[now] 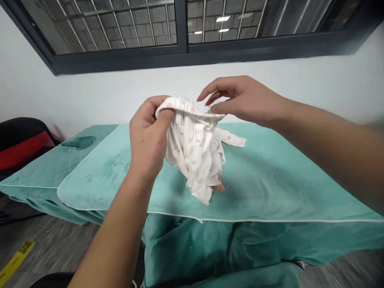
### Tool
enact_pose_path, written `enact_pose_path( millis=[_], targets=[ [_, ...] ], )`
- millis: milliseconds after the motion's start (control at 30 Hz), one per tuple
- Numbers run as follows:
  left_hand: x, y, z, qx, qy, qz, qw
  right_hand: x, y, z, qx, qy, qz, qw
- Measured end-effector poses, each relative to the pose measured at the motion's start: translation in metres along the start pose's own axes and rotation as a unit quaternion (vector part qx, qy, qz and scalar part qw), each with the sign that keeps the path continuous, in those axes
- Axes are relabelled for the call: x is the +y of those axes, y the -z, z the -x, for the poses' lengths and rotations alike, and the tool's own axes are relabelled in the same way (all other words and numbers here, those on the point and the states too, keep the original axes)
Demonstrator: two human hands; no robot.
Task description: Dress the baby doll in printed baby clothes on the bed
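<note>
A pair of small white baby pants [192, 144] with a light print hangs above the bed, its gathered elastic waistband uppermost. My left hand [151, 132] grips the left end of that waistband, thumb in front and fingers behind. At the other end, my right hand [237, 98] has its fingers curved and apart, with the thumb at the waistband's edge. Behind the pants lies a matching long-sleeved baby top [232, 138], mostly hidden. A small skin-coloured piece [220, 185] shows below it; I cannot tell what it belongs to.
A teal padded bed cover [285, 180] with white piping spreads under the clothes, with a face hole [78, 142] at its left end. Behind are a white wall and a dark-framed window [183, 48]. A black and red chair [24, 146] stands at left.
</note>
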State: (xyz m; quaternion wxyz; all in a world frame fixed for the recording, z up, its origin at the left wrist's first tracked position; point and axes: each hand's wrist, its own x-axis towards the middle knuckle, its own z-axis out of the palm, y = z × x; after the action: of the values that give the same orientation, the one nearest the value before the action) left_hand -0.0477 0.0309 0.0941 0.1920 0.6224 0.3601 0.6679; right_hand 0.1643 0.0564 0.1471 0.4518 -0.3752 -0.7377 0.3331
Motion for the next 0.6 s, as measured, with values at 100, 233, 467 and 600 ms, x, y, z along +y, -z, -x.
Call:
enact_pose_path(
  millis=[100, 233, 467, 600],
  targets=[
    [0.01, -0.004, 0.0, -0.006, -0.024, -0.011, 1.0, -0.014, -0.022, 0.019, -0.017, 0.046, -0.014, 0.999],
    [0.021, -0.004, 0.008, -0.03, -0.014, -0.007, 0.999, -0.01, -0.042, 0.037, -0.126, 0.068, 0.02, 0.99],
    [0.023, 0.02, 0.019, -0.105, 0.157, 0.143, 0.972, 0.007, -0.03, 0.043, -0.12, 0.024, -0.178, 0.976],
    [0.016, 0.029, 0.029, -0.253, 0.266, 0.23, 0.901, 0.013, -0.031, 0.049, -0.134, 0.006, -0.19, 0.973]
  ],
)
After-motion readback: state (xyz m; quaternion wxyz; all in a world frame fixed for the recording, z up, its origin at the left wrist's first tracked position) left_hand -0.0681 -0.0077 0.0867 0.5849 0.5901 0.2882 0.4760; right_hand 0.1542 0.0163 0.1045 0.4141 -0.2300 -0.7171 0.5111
